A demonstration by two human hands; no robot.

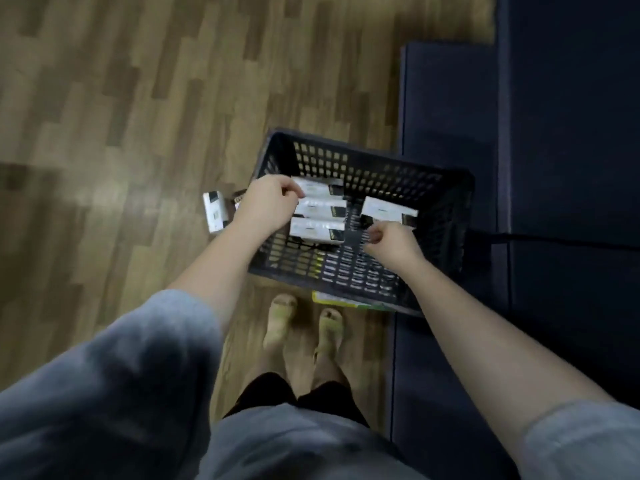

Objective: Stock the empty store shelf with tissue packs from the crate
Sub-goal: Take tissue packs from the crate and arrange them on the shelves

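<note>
While both hands reach into crate [450, 202], left hand [268, 202] pinching pack [318, 187], lengthwise left-right; right hand [389, 239] fingers curled, grasp unclear.

Just one head cam here, looking steeply down from standing height, taking in the crate [363, 216], floor [121, 116] and both arms up close.

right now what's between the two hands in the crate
In the head view, the stacked white tissue packs and bare crate floor lie between left hand and right hand.
</note>
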